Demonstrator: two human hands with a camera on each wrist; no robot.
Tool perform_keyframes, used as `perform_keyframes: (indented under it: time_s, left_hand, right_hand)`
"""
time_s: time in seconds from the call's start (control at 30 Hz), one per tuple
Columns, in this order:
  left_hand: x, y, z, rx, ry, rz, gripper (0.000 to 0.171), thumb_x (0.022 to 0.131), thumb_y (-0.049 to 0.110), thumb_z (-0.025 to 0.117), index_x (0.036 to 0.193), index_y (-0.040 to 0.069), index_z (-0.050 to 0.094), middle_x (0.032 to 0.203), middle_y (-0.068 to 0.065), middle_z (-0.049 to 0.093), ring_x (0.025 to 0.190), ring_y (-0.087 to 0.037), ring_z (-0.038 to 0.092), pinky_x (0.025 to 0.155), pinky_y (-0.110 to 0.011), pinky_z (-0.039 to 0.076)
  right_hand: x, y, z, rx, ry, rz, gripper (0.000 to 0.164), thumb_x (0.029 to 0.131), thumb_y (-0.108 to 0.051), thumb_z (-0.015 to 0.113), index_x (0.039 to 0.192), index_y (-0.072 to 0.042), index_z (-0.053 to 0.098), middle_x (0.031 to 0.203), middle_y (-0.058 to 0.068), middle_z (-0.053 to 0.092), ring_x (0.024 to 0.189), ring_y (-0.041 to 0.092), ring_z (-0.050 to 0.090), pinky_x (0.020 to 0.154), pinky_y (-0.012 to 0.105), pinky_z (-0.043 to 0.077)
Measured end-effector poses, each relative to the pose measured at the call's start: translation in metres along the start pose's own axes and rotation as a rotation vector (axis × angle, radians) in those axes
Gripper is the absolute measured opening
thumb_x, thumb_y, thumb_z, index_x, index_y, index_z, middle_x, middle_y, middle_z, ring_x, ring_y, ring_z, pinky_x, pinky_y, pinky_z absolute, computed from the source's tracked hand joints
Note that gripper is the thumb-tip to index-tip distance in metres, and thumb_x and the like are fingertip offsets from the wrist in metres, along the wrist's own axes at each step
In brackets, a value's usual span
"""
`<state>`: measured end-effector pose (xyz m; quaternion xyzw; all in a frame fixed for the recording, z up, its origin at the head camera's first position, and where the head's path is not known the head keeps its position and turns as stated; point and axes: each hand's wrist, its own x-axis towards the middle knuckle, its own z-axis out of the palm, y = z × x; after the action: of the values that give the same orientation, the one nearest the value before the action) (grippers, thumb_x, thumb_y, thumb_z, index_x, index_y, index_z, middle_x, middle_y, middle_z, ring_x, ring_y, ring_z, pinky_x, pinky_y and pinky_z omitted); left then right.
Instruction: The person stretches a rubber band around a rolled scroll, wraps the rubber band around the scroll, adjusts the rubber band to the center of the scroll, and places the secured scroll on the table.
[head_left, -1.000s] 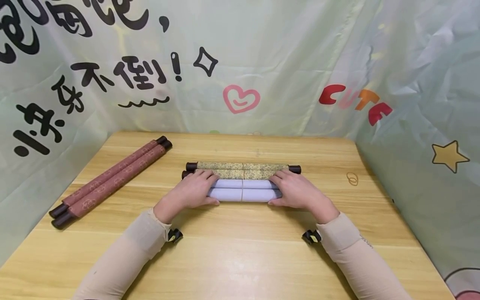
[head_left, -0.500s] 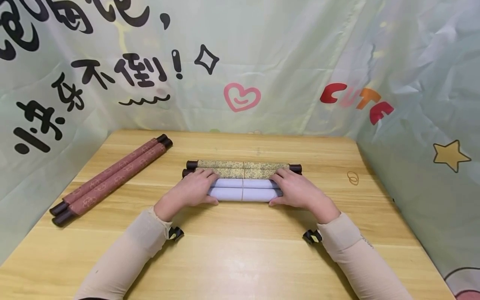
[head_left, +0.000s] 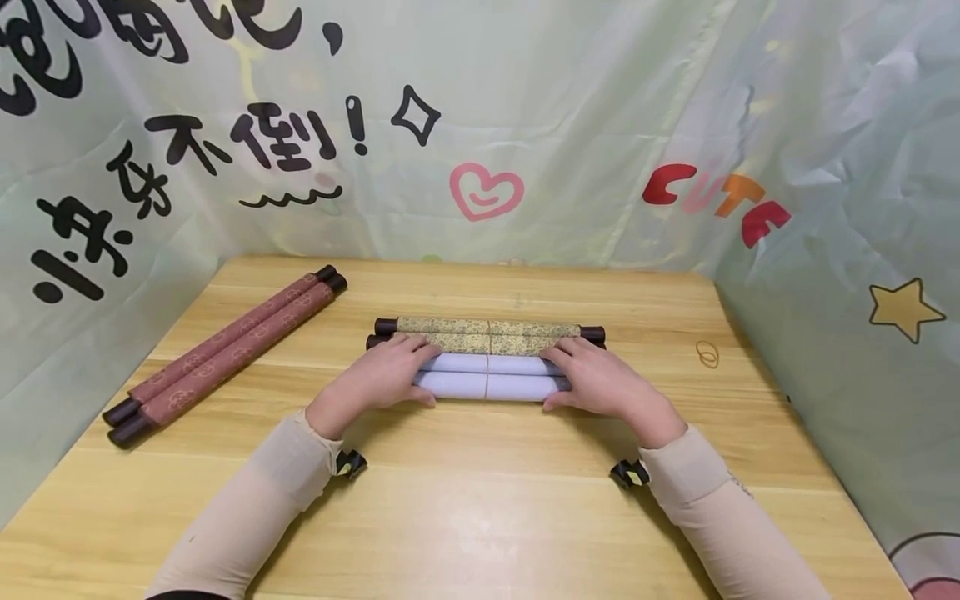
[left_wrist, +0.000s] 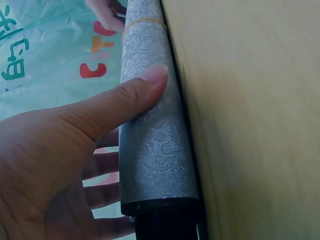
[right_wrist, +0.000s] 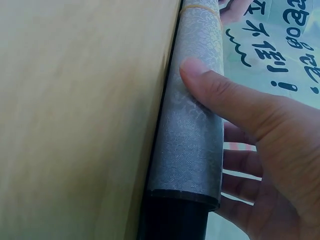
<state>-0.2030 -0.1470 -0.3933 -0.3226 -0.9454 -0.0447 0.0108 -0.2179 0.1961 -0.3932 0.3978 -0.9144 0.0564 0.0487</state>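
Note:
A pale lavender scroll (head_left: 457, 385), rolled from both ends into two rolls, lies crosswise at mid-table with a rubber band (head_left: 488, 377) round its middle. My left hand (head_left: 375, 377) holds its left end and my right hand (head_left: 603, 381) its right end. Both thumbs press the near side while the fingers reach over the far side. The left wrist view shows the thumb on the patterned silvery cloth (left_wrist: 165, 160) above a black end knob (left_wrist: 167, 225). Right behind it lies a yellow speckled scroll (head_left: 442, 326), also banded, with fingertips overlapping its front roll.
A dark red patterned scroll (head_left: 240, 352) with black knobs lies slantwise at the table's left side, no band on it. Loose rubber bands (head_left: 707, 354) lie to the right. Printed cloth (head_left: 570, 125) hangs behind and on both sides of the wooden table (head_left: 465, 517).

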Motion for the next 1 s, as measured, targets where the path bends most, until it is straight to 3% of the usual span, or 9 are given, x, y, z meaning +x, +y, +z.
perform_keyframes:
  time_s: [0.33,0.6,0.8,1.0]
  left_hand:
    - [0.001,-0.001,0.002,0.036,0.033,0.043,0.08,0.078,0.056,0.074,0.135,0.003,0.055,0.129,-0.015,0.056,0.117,-0.035,0.053,0.1,-0.048,0.044]
    - [-0.001,-0.002,0.004,0.012,0.024,0.017,0.082,0.078,0.056,0.075,0.137,0.004,0.053,0.132,-0.015,0.054,0.121,-0.035,0.05,0.102,-0.05,0.041]
    - [-0.001,0.001,0.004,0.035,0.011,0.016,0.082,0.078,0.057,0.074,0.137,0.004,0.052,0.131,-0.015,0.054,0.12,-0.035,0.05,0.102,-0.049,0.042]
    - [-0.001,0.002,0.003,0.027,0.02,0.015,0.081,0.08,0.058,0.072,0.137,0.005,0.053,0.13,-0.015,0.055,0.119,-0.034,0.051,0.101,-0.049,0.042]
  right_hand:
    - [-0.002,0.0,-0.003,-0.01,-0.009,0.012,0.077,0.075,-0.052,0.079,0.131,-0.003,0.058,0.122,0.013,0.058,0.115,0.033,0.054,0.104,0.05,0.039]
    - [-0.005,0.002,-0.004,-0.004,0.001,0.025,0.076,0.076,-0.054,0.078,0.131,-0.005,0.059,0.125,0.013,0.059,0.112,0.033,0.055,0.096,0.05,0.045]
    - [-0.011,0.007,-0.01,0.003,0.041,0.03,0.065,0.081,-0.052,0.074,0.126,-0.007,0.062,0.119,0.009,0.062,0.105,0.029,0.057,0.09,0.046,0.048]
    - [-0.02,0.016,-0.019,-0.005,0.094,0.076,0.055,0.087,-0.045,0.071,0.123,-0.005,0.063,0.116,0.012,0.062,0.104,0.032,0.06,0.082,0.051,0.051]
